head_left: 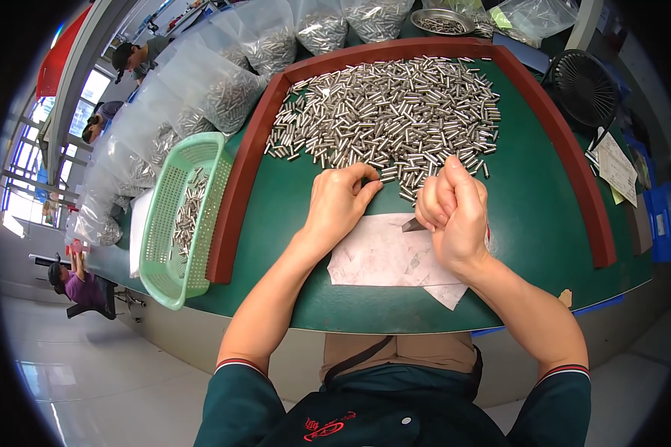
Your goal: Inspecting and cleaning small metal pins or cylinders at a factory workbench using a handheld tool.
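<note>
A broad heap of small shiny metal pins (395,112) lies on the green tabletop (276,216). At the heap's near edge is my left hand (339,200), its thumb and forefinger pinched together. Whatever is between those fingertips is too small or hidden to make out. My right hand (455,212) is closed, to the right of the left hand and above a stained whitish sheet (384,257). From its curled fingers a dark, flat metal tip (413,225) sticks out to the left; the rest of that tool is hidden in the palm.
A dark red raised border (235,186) frames the work area. Left of it stands a light green perforated basket (173,287) with some pins. Clear bags of pins (231,97) line the left and back. A black fan (585,89) stands at right; other people sit far left.
</note>
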{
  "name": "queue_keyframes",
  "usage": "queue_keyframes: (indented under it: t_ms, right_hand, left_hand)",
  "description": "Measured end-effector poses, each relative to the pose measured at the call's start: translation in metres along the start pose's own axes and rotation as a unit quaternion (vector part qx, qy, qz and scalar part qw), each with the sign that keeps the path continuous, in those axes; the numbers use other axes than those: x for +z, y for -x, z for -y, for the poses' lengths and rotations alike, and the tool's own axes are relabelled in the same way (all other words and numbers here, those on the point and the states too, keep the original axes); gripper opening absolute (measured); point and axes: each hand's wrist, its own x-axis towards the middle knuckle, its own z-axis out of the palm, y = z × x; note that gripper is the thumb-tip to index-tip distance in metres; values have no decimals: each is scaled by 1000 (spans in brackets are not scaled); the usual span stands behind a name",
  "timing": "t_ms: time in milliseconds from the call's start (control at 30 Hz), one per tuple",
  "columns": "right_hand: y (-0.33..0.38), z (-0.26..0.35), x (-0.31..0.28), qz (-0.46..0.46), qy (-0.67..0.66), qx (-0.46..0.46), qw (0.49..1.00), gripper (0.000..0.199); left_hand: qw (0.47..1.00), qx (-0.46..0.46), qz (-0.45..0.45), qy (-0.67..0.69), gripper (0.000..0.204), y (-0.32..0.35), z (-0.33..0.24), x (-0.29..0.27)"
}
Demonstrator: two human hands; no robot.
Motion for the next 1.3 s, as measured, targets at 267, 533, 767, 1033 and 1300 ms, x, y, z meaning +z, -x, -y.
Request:
queue_keyframes:
  t_ms: [267, 533, 767, 1033, 1300]
  right_hand:
    - [0, -2, -1, -4, -10, 5, 1000, 48]
    - [-4, 2, -3, -1, -21, -1, 1000, 48]
    - [11, 1, 4, -5, 31, -25, 999, 48]
    - [20, 2, 4, 67, 107, -60, 990, 40]
    - [18, 5, -2, 61, 85, -44, 994, 41]
  left_hand:
    - [1000, -21, -5, 22, 9, -1, 2, -3]
    - [990, -56, 9, 126, 11, -10, -5, -20]
    - [997, 52, 27, 52, 12, -114, -31, -29]
    - [989, 122, -69, -52, 16, -304, -27, 32]
    - [989, 84, -79, -97, 19, -370, -20, 79]
